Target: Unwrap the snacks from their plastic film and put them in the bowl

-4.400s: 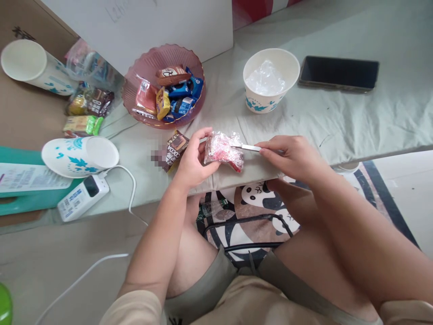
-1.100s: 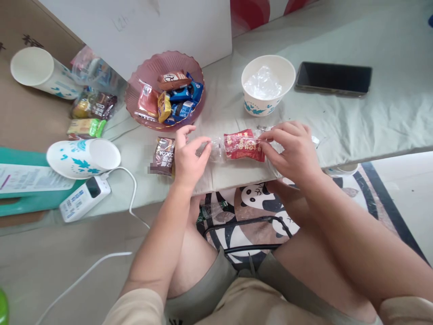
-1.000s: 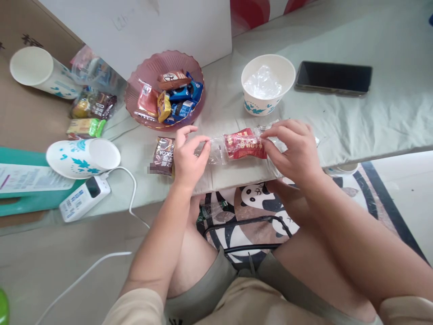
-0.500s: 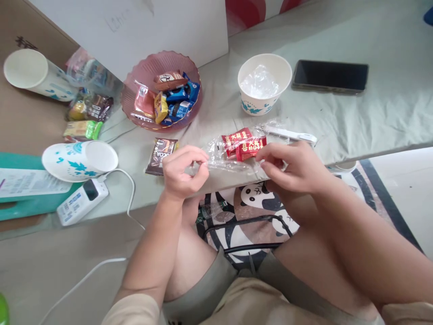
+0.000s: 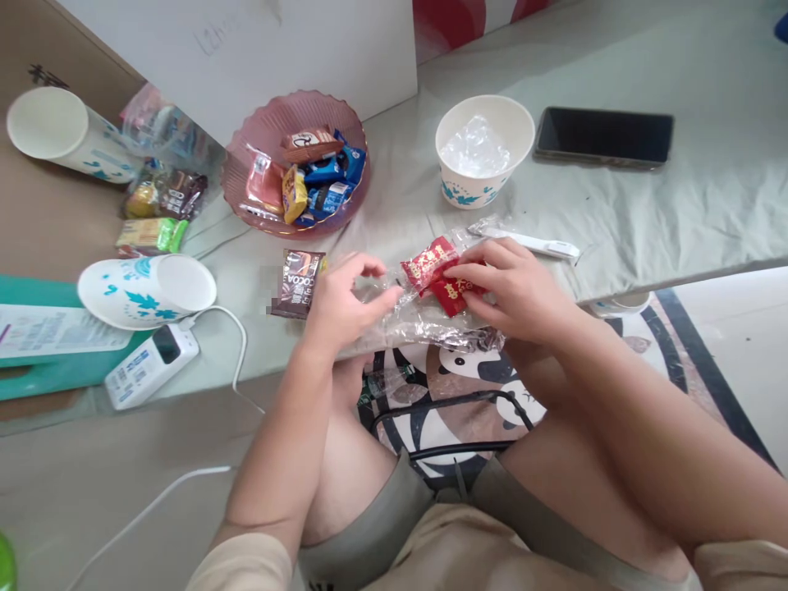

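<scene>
Two red candy packets lie near the table's front edge, the left one [image 5: 429, 264] partly beside the right one [image 5: 452, 295]. My right hand [image 5: 508, 287] has its fingers closed on the right packet. Left of them, my left hand [image 5: 348, 300] is open, thumb and fingers apart, beside clear crinkled plastic. More clear plastic film [image 5: 443, 335] hangs over the table edge below the packets. A dark cocoa packet [image 5: 296, 283] lies at my left hand's outer side. Behind my right hand is a white cutter-like tool [image 5: 535, 242].
A pink glass bowl [image 5: 246, 135] holds several wrapped snacks. A paper cup [image 5: 471, 190] contains clear plastic. A phone [image 5: 605, 137] lies at the right. Left are two tipped cups, snacks and a white power bank [image 5: 151, 367] with a cable.
My left hand has opened from a pinch. My right hand has moved left onto the right red packet, which is now tilted. The clear film has shifted toward the table edge.
</scene>
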Available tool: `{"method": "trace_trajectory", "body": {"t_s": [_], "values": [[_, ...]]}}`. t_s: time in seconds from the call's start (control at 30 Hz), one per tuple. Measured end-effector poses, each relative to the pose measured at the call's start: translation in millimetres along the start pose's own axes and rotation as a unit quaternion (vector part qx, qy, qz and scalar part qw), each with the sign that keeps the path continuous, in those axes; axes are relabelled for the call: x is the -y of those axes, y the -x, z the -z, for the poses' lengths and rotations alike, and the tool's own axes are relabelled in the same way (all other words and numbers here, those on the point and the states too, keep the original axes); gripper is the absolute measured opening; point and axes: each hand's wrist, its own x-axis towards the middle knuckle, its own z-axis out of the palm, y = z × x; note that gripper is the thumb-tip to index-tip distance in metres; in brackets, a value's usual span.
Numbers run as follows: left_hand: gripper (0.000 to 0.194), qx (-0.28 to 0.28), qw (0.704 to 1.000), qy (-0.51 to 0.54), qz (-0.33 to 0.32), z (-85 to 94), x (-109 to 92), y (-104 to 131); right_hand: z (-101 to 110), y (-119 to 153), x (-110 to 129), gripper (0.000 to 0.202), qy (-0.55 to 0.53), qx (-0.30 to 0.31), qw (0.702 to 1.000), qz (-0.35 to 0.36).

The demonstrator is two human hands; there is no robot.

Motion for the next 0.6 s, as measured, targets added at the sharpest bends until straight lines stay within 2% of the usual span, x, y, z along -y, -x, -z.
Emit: {"method": "trace_trajectory", "body": {"t_s": [0.07, 0.13, 0.2, 0.27, 0.33, 0.47, 0.6], "values": [[0.046, 0.049, 0.998, -0.038, -0.017, -5.4, -3.5, -0.8, -5.5, 0.7, 0.5, 0.036, -0.004, 0.016, 1.0, 0.021], [0.059, 0.076, 0.996, -0.049, 0.01, -10.0, -5.8, -0.7, -10.2, 2.2, 1.4, 0.042, -0.016, 0.032, 0.999, 0.028], [0.05, 0.057, 0.996, -0.041, 0.053, -12.5, -5.7, -0.7, -14.3, 4.1, 1.5, 0.049, -0.022, 0.043, 0.998, 0.031], [0.029, 0.044, 0.994, -0.025, 0.092, -12.7, -3.2, -1.5, -17.7, 5.7, 0.5, 0.055, -0.02, 0.057, 0.998, 0.033], [0.006, 0.054, 0.992, 0.008, 0.117, -11.9, 0.3, -3.2, -20.0, 6.2, -1.4, 0.061, -0.019, 0.069, 0.997, 0.034], [0.02, 0.043, 0.971, 0.189, 0.14, -12.8, 4.3, -7.5, -21.5, 3.8, -5.1, 0.067, -0.032, 0.072, 0.996, 0.051], [0.016, 0.062, 0.906, 0.369, 0.198, -15.7, 1.4, -10.3, -21.6, -1.1, -6.4, 0.051, -0.046, 0.031, 0.997, 0.05]]}}
